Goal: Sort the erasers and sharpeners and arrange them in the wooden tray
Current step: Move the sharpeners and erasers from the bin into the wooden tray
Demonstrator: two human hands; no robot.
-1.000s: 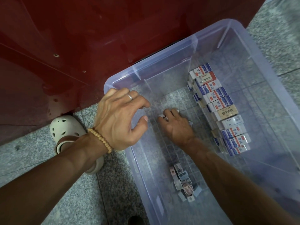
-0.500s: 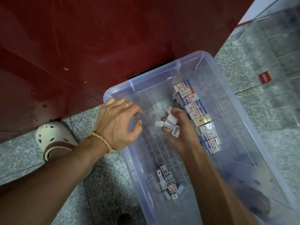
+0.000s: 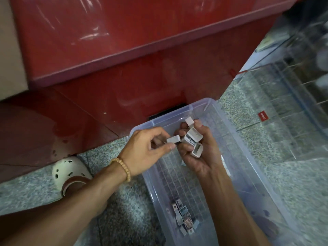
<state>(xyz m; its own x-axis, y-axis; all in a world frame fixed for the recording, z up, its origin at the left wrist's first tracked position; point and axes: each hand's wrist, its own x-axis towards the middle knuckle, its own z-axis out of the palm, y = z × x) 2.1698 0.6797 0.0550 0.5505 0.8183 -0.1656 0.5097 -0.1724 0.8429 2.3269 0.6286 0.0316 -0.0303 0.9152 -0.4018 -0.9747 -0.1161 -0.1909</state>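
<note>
Level – left hand (image 3: 147,150) pinches – seemingly – sharpener (image 3: 173,139).

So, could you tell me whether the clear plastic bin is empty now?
Not empty: a small pile of sharpeners lies at the near end of the bin.

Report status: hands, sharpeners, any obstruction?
Left hand pinches one sharpener. Right hand grips several sharpeners over clear bin. Nothing blocking.
</note>
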